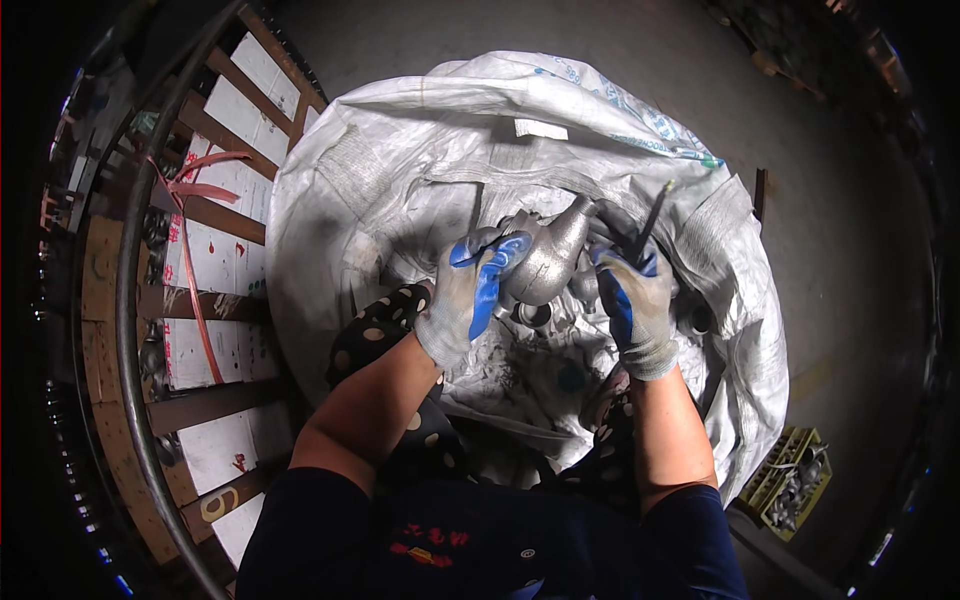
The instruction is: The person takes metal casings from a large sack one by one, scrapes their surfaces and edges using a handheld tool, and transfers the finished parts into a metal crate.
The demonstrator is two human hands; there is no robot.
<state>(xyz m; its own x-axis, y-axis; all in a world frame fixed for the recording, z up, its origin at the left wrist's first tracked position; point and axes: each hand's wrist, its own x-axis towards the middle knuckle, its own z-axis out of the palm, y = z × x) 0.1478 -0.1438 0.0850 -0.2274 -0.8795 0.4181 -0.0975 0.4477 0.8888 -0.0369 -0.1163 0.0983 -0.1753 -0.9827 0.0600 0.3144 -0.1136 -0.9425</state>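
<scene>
My left hand (470, 290), in a grey glove with blue fingertips, grips a grey metal casting (553, 255) with a rounded body and a narrow neck. My right hand (633, 300), gloved the same way, holds a thin dark rod-like tool (648, 225) that points up and to the right, its lower end against the casting. Both hands are over the open mouth of a large white woven sack (400, 130). More grey metal parts (535, 315) lie inside the sack below the hands.
A wooden crate with slats and white panels (215, 250), bound by a red strap, stands at the left. A yellow plastic crate with metal parts (795, 480) sits at the lower right. Grey concrete floor (820, 250) surrounds the sack.
</scene>
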